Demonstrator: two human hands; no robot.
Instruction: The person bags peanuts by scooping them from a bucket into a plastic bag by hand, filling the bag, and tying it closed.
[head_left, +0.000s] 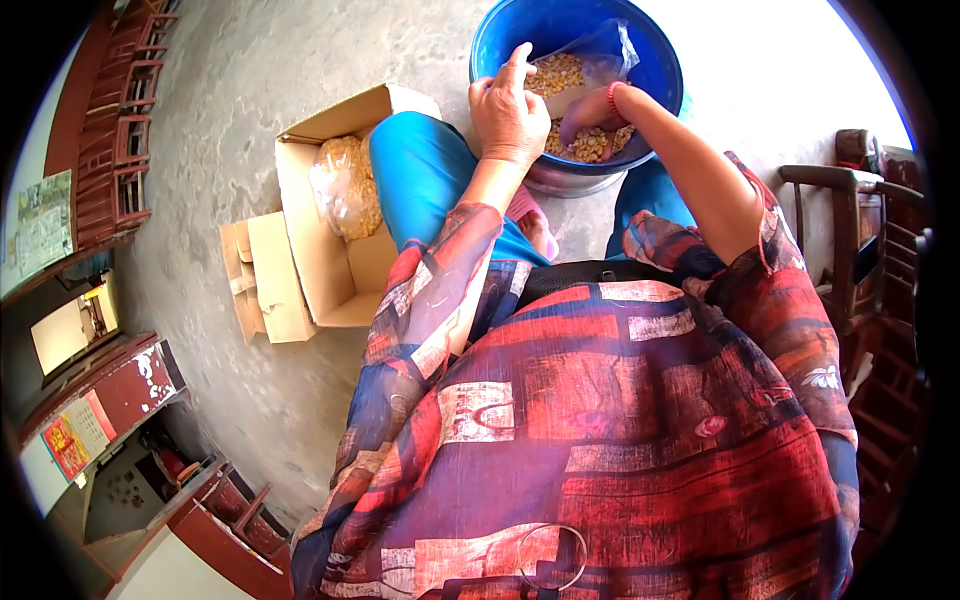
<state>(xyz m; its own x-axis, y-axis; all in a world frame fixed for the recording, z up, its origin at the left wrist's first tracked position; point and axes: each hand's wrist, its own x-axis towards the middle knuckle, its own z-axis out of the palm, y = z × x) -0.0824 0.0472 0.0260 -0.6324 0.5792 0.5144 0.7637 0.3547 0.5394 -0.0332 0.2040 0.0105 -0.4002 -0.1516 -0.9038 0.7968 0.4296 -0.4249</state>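
Note:
A blue bucket [668, 110] stands between my knees, holding dried corn kernels [558, 75] and a clear plastic bag [606, 62]. My right hand [588, 116], below a red bracelet [613, 97], reaches down among the kernels. Its fingers look curled around some of them, though the tips are partly buried. At the bucket's near left rim is my left hand [508, 118], back side up. One finger stretches upward, apart from the others, which are bent and partly hidden. I see nothing held in it.
An open cardboard box [325, 270] sits left of my leg, with a clear bag of yellow pieces [345, 190] inside. A wooden chair [850, 240] is at the right. Further wooden furniture [115, 150] lines the far left of the concrete floor [230, 130].

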